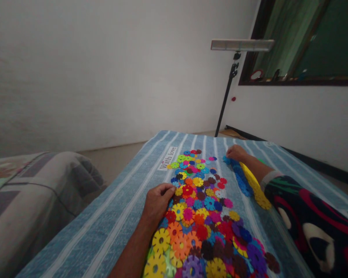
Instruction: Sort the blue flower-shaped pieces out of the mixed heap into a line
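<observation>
A long pile of colourful notched plastic discs (188,214), flower-like and in several sizes, lies on the striped blue cloth. My left hand (159,199) rests at the pile's left edge, fingers curled together with their tips by a small yellow disc; what they hold, if anything, is hidden. Farther back on the right, my right hand (236,153) pinches a light blue disc (226,159) at the far end of a row of blue discs (243,181). Beside that row runs a row of yellow discs (253,185), with a bit of green partly hidden behind my right forearm.
The striped cloth (110,216) covers the surface, with a "With love" print (167,158) left of the pile. A grey fabric-covered piece of furniture (46,200) stands at left. Behind the far edge rises a black stand (227,92) with a flat panel, near a dark-framed window (301,42).
</observation>
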`<state>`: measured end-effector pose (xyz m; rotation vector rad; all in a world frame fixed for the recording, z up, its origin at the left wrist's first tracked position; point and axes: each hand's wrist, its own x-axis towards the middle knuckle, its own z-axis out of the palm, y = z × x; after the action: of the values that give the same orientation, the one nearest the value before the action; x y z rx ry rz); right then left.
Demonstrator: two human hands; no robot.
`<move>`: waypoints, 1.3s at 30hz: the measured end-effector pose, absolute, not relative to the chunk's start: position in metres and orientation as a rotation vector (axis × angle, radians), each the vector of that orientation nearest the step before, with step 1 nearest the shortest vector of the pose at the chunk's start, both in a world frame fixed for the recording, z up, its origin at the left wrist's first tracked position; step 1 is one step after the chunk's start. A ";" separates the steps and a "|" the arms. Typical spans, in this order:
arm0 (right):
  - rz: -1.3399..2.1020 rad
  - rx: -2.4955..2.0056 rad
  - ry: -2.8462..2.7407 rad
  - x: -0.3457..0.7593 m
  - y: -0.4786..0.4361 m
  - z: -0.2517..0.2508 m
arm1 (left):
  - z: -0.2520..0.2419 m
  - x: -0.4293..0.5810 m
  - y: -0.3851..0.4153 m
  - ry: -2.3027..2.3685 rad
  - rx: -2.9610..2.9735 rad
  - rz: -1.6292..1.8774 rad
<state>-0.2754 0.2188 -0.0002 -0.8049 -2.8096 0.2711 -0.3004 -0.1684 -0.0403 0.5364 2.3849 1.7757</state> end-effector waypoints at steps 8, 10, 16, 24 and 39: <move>0.120 -0.871 -2.952 -0.270 0.219 -0.007 | -0.043 -0.299 -0.169 2.396 0.554 1.775; 0.071 -0.899 -2.934 -0.271 0.215 -0.005 | -0.043 -0.299 -0.169 2.389 0.548 1.773; 0.066 -0.704 -2.947 -0.307 0.168 -0.001 | -0.043 -0.298 -0.169 2.375 0.557 1.776; 0.171 -0.656 -2.918 -0.366 0.097 -0.016 | -0.044 -0.297 -0.169 2.361 0.544 1.780; 0.231 -0.744 -2.813 -0.375 0.089 -0.031 | -0.043 -0.295 -0.169 2.345 0.559 1.779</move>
<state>-0.3750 0.0889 -0.0306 -0.7441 -2.8132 0.2313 -0.2948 -0.1694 -0.0426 0.5592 2.3447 1.7791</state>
